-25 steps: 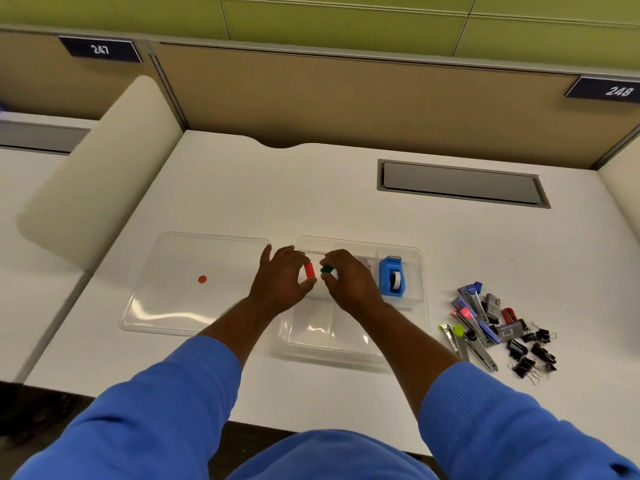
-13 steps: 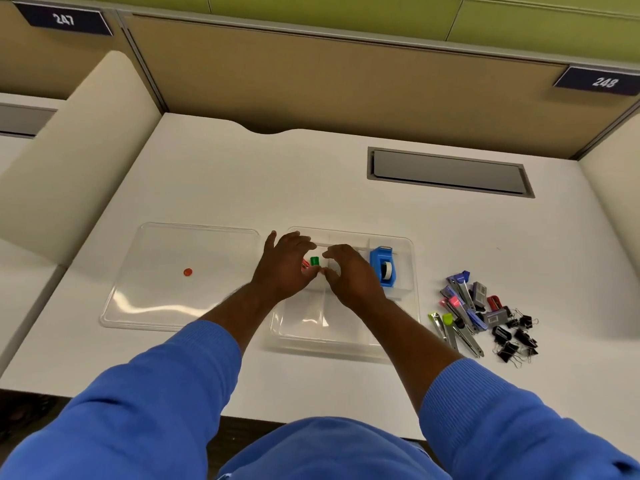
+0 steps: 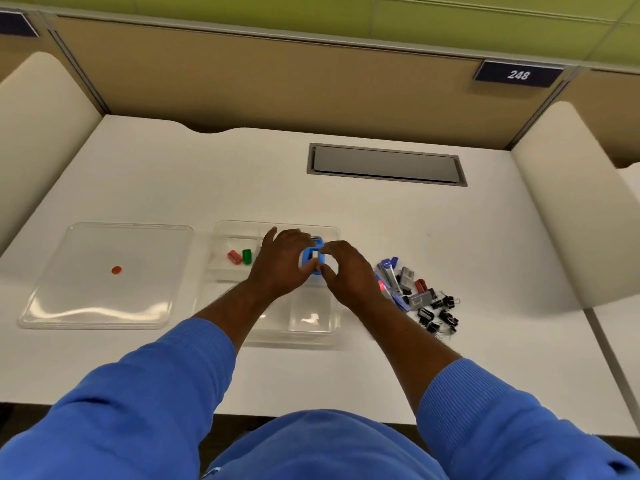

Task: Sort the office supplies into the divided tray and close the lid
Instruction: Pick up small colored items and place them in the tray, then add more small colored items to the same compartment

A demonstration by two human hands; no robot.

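Clear, glossy plastic makes up the divided tray [image 3: 221, 233] on the smooth white desk [image 3: 450, 244]; its flat lid [image 3: 104, 306] lies just left of it, rounded at the corners, with a small red dot at its middle. My left hand [image 3: 280, 268] and right hand [image 3: 346, 275] hover over the tray's far right compartment, fingers curved around the boxy blue tape dispenser [image 3: 313, 259]; I cannot tell whether either hand actually grips it. In the far left compartment lie a small red piece [image 3: 234, 257] and a stubby green one [image 3: 247, 256], side by side. Just right of the tray sits a jumbled heap of black wire-handled binder clips [image 3: 440, 313] and other small supplies.
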